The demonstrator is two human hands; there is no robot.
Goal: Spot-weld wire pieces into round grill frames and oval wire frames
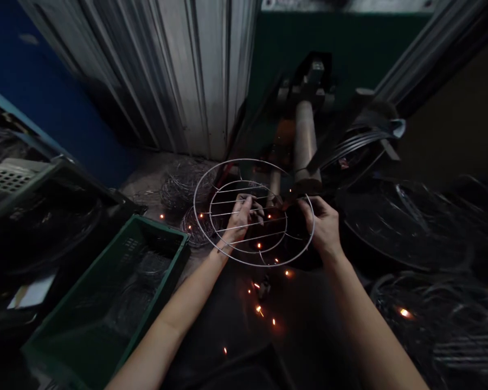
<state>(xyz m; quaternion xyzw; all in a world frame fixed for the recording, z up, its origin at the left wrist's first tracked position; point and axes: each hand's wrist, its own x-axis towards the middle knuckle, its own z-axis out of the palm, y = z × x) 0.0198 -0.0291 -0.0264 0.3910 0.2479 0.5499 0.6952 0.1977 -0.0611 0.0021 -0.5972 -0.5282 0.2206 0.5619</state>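
Observation:
A round wire rack (pixel 264 236), made of an outer ring, an inner ring and several parallel crossbars, is held roughly level in front of me. My left hand (pixel 241 214) is closed among the crossbars, its fingers curled at the wires. At the right side of the rack, my right hand (pixel 324 223) is closed on the outer ring; its fingertips are partly hidden. Above the rim between my hands stands a thick metal cylinder (pixel 305 135) of a machine, its lower end close to the wire. Orange sparks (pixel 259 310) scatter below and around the rack.
A green plastic crate (pixel 174 254) with wire pieces sits at lower left. Coils of wire (pixel 183 184) lie on the floor behind it. Stacked wire parts (pixel 451 325) fill the dark right side. Behind are a corrugated metal wall (pixel 166 70) and a green machine body (pixel 280 54).

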